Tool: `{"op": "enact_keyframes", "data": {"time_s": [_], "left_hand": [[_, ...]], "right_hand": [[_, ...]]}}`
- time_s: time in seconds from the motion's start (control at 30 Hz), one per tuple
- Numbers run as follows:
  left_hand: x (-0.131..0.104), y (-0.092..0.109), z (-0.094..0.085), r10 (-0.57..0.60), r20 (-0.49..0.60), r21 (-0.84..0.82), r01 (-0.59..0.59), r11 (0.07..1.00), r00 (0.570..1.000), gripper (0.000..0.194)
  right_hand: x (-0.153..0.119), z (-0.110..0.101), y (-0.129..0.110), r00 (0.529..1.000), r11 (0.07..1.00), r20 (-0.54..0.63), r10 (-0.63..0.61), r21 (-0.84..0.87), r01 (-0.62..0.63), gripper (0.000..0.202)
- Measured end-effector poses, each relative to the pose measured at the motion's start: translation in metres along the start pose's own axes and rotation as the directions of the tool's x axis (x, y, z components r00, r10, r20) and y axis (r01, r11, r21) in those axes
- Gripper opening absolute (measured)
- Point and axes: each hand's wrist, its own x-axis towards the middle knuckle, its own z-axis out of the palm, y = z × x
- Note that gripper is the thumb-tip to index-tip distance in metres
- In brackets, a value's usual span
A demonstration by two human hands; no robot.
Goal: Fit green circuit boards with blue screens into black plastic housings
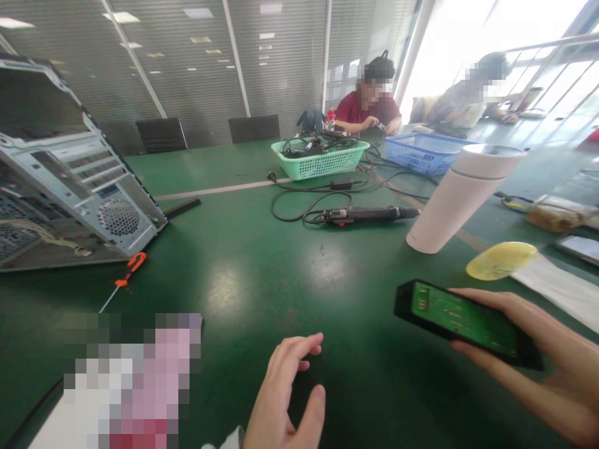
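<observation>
My right hand (547, 349) grips a black casing with a green circuit board (468, 318) showing in its open face, fingers along the far edge and thumb on the near edge. The casing is tilted and held above the green table at the right. Low in the middle, my left hand (292, 396) has its fingers curved and the thumb apart, with nothing between them. Beyond the hands, a black electric screwdriver (365, 215) lies on the green table (281, 280) with its cable looped at its left end.
An open metal computer case (93, 187) stands at the left, beside an orange-handled screwdriver (131, 269). A leaning white cup (461, 199), yellow object (500, 260), green basket (321, 165) of cables and blue basket (425, 153) are farther right. Two people sit at the far side.
</observation>
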Motion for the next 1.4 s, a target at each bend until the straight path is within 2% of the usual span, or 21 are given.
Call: {"op": "enact_keyframes", "data": {"time_s": [0.13, 0.23, 0.4, 0.57, 0.77, 0.87, 0.97, 1.03, 1.07, 1.1, 1.17, 1.23, 1.27, 1.3, 1.33, 1.4], "left_hand": [[-0.004, -0.008, -0.001, -0.046, 0.037, -0.033, 0.047, 0.998, 0.998, 0.073], [-0.007, -0.013, -0.001, -0.078, 0.076, -0.026, 0.080, 0.996, 0.994, 0.076], [-0.011, -0.015, 0.005, -0.078, -0.043, -0.029, 0.076, 0.997, 0.996, 0.070], [-0.011, -0.015, 0.006, -0.062, -0.032, -0.021, 0.061, 0.998, 0.998, 0.074], [-0.008, -0.012, 0.001, -0.073, -0.015, -0.117, 0.071, 0.991, 0.997, 0.065], [-0.005, -0.008, -0.004, -0.069, 0.016, -0.150, 0.071, 0.986, 0.997, 0.066], [-0.001, -0.003, -0.009, -0.054, 0.051, -0.159, 0.062, 0.985, 0.997, 0.066], [0.000, 0.000, -0.012, -0.029, 0.066, -0.155, 0.039, 0.987, 0.997, 0.065], [0.001, 0.002, -0.014, -0.018, 0.071, -0.149, 0.029, 0.988, 0.997, 0.063], [0.001, 0.003, -0.014, -0.013, 0.075, -0.142, 0.023, 0.990, 0.997, 0.060], [-0.001, 0.005, -0.015, -0.028, 0.070, -0.127, 0.037, 0.991, 0.997, 0.056], [-0.003, 0.005, -0.014, -0.065, 0.037, -0.116, 0.069, 0.991, 0.997, 0.055], [-0.005, 0.005, -0.014, -0.082, 0.019, -0.114, 0.083, 0.990, 0.996, 0.057], [-0.006, 0.004, -0.013, -0.094, 0.003, -0.113, 0.094, 0.989, 0.996, 0.058], [-0.007, 0.003, -0.013, -0.101, -0.009, -0.113, 0.099, 0.989, 0.995, 0.060], [-0.008, 0.002, -0.011, -0.107, -0.020, -0.113, 0.104, 0.988, 0.994, 0.061]], "right_hand": [[0.020, 0.015, -0.066, 0.960, 0.959, -0.020, -0.281, 0.018, 0.281, 0.034], [0.027, 0.026, -0.094, 0.940, 0.938, -0.046, -0.338, 0.063, 0.340, 0.028], [0.020, 0.046, -0.105, 0.937, 0.922, -0.109, -0.332, 0.171, 0.347, 0.022], [0.011, 0.056, -0.098, 0.936, 0.896, -0.082, -0.341, 0.273, 0.350, 0.018], [0.008, 0.061, -0.094, 0.959, 0.879, -0.023, -0.283, 0.393, 0.269, 0.017], [0.009, 0.060, -0.094, 0.981, 0.838, 0.099, -0.166, 0.538, 0.088, 0.019], [0.013, 0.057, -0.094, 0.967, 0.741, 0.250, -0.051, 0.658, -0.131, 0.025], [0.016, 0.056, -0.093, 0.922, 0.605, 0.385, -0.032, 0.742, -0.289, 0.035], [0.017, 0.056, -0.092, 0.878, 0.501, 0.478, -0.032, 0.768, -0.400, 0.042], [0.018, 0.056, -0.090, 0.812, 0.380, 0.581, -0.043, 0.761, -0.525, 0.049], [0.019, 0.056, -0.089, 0.626, 0.136, 0.774, -0.090, 0.633, -0.762, 0.056], [0.020, 0.056, -0.088, 0.445, -0.041, 0.876, -0.187, 0.445, -0.895, 0.054], [0.020, 0.057, -0.089, 0.383, -0.097, 0.890, -0.248, 0.371, -0.924, 0.057], [0.020, 0.058, -0.089, 0.342, -0.140, 0.887, -0.310, 0.314, -0.939, 0.065], [0.019, 0.059, -0.090, 0.324, -0.176, 0.873, -0.364, 0.277, -0.945, 0.074], [0.018, 0.061, -0.092, 0.322, -0.222, 0.839, -0.439, 0.246, -0.944, 0.084]]}}
